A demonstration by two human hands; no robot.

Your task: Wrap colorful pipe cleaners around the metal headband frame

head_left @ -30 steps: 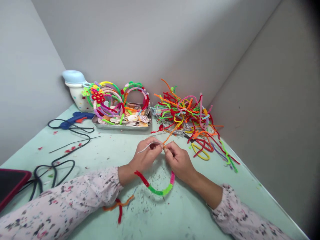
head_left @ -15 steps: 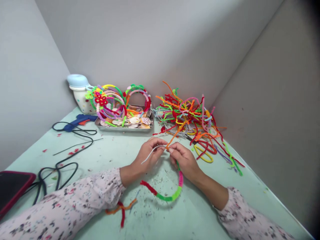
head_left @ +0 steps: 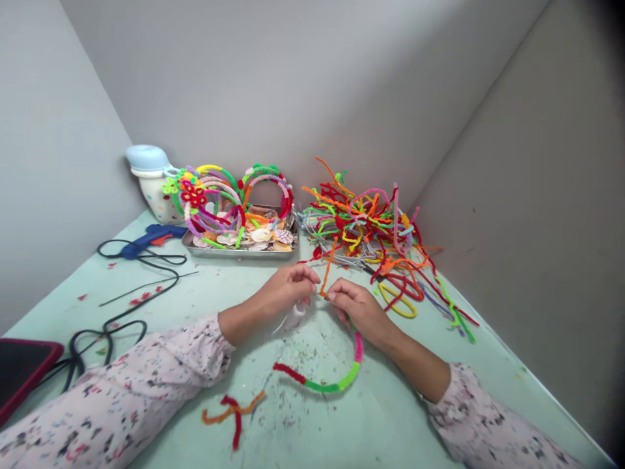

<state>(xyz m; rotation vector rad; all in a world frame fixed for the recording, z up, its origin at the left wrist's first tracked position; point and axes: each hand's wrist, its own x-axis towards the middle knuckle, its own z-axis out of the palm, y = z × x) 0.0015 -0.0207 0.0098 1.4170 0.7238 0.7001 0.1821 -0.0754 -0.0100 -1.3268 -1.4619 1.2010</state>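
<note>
The right hand point(head_left: 361, 311) is closed, with thumb and finger pinching the band point(head_left: 336, 388) at its far end, where a bent orange strip point(head_left: 329, 267) stands up from the fingertips. From under this hand the band hangs in a curve above the near middle of the table point(head_left: 410, 417) – pink, light green, green, then red at the free left end. The left hand point(head_left: 293, 290) is just left of the strip, with its fingers curled. Something pale and blurred shows below it, and I cannot tell whether this hand grips anything.

Near the left sleeve point(head_left: 180, 361), an orange scrap point(head_left: 215, 415) and a red scrap point(head_left: 237, 430) lie crossed. At far left there is a blue glue gun point(head_left: 151, 238), with a black cord point(head_left: 172, 281) close by, and behind it a cup point(head_left: 159, 192). To the right of these, a metal tray point(head_left: 239, 254) holds shells point(head_left: 261, 234) and colourful hoops point(head_left: 215, 168). At far right lies a tangled heap of stems point(head_left: 361, 218) – many colours together.
</note>
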